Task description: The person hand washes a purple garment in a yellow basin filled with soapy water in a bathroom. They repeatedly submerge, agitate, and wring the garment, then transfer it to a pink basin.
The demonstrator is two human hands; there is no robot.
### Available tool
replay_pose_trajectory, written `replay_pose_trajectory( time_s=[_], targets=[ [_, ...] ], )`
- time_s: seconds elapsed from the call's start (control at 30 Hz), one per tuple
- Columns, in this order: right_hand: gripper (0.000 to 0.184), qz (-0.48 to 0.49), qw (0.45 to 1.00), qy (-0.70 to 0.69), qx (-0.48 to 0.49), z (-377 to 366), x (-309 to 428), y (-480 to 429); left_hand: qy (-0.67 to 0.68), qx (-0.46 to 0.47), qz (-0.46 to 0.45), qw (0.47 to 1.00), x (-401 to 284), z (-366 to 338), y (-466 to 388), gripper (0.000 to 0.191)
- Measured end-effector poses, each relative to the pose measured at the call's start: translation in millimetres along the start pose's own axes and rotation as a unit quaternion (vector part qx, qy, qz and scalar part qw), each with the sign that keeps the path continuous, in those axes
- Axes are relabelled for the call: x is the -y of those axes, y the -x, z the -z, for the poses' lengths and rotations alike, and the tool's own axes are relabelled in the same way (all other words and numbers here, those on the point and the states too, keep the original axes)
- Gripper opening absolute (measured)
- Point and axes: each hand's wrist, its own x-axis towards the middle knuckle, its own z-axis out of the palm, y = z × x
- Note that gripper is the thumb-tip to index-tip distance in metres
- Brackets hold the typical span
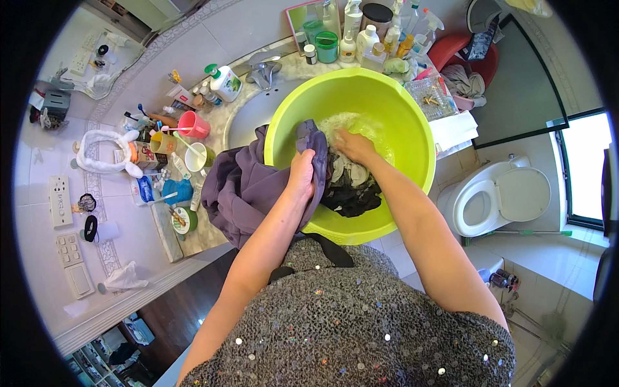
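Observation:
A large lime-green plastic basin [411, 121] stands on the marble vanity counter, partly over the sink, with sudsy water [370, 126] inside. My left hand [303, 173] grips a purple-grey garment [246, 184], part of which hangs over the basin's left rim and part of which lies bunched on the counter. In the basin, my right hand [355, 145] reaches down at the suds, its fingertips partly hidden; whether it grips anything is unclear. Just below it lie a pale cloth [355, 171] and a dark wet cloth [350, 198].
A chrome faucet [263, 72] and a soap pump bottle [226, 83] stand behind the sink [246, 121]. Cups with toothbrushes, among them a pink cup [194, 125], crowd the left. Bottles and a green-lidded jar [327, 47] line the back. A toilet [483, 205] is at the right.

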Motion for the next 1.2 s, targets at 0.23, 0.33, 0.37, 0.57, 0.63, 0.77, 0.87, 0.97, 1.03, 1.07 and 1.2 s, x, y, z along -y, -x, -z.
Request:
replay_pose_trajectory(
  time_s=[0.23, 0.33, 0.37, 0.57, 0.63, 0.77, 0.87, 0.97, 1.03, 1.07, 1.2],
  targets=[
    [0.05, 0.024, 0.987, -0.157, 0.008, 35.0, 94.0, 26.9, 0.13, 0.028, 0.015, 0.991, 0.8, -12.9, 8.4, 0.034],
    [0.046, -0.073, 0.991, -0.113, -0.028, 47.5, 101.9, 37.0, 0.059, 0.07, 0.074, 0.993, 4.6, -10.3, 10.5, 0.027],
    [0.047, -0.09, 0.987, -0.119, -0.059, 47.5, 104.4, 42.0, 0.064, 0.056, 0.113, 0.99, 4.9, -8.1, 9.2, 0.026],
    [0.047, -0.054, 0.995, -0.084, 0.022, 44.9, 118.0, 59.5, 0.148, 0.079, 0.112, 0.98, 6.7, 1.4, -6.5, 0.039],
    [0.048, -0.059, 0.988, -0.079, -0.119, 41.5, 117.7, 55.0, 0.101, 0.022, 0.107, 0.989, 9.0, -2.3, -7.5, 0.037],
    [0.049, -0.091, 0.99, -0.074, -0.078, 49.4, 124.6, 53.7, 0.146, 0.068, 0.061, 0.985, 6.0, -5.8, -1.1, 0.037],
    [0.054, -0.054, 0.996, -0.076, -0.001, 57.2, 127.4, 56.7, 0.211, 0.263, 0.089, 0.937, 2.2, -6.2, 2.5, 0.037],
    [0.05, -0.106, 0.99, -0.054, -0.074, 57.5, 123.2, 55.4, 0.095, 0.044, 0.102, 0.989, 2.3, -10.4, 1.3, 0.04],
    [0.052, -0.108, 0.989, -0.066, -0.078, 53.5, 117.6, 52.4, 0.095, 0.038, 0.084, 0.991, 4.8, -12.4, 3.3, 0.042],
    [0.053, -0.11, 0.99, -0.063, -0.065, 49.5, 114.7, 52.9, 0.101, 0.038, 0.075, 0.991, 3.7, -12.1, 4.1, 0.042],
    [0.056, -0.062, 0.997, -0.052, -0.016, 42.7, 107.4, 49.9, 0.115, 0.035, 0.126, 0.985, 1.4, -14.9, 6.7, 0.045]
  ],
)
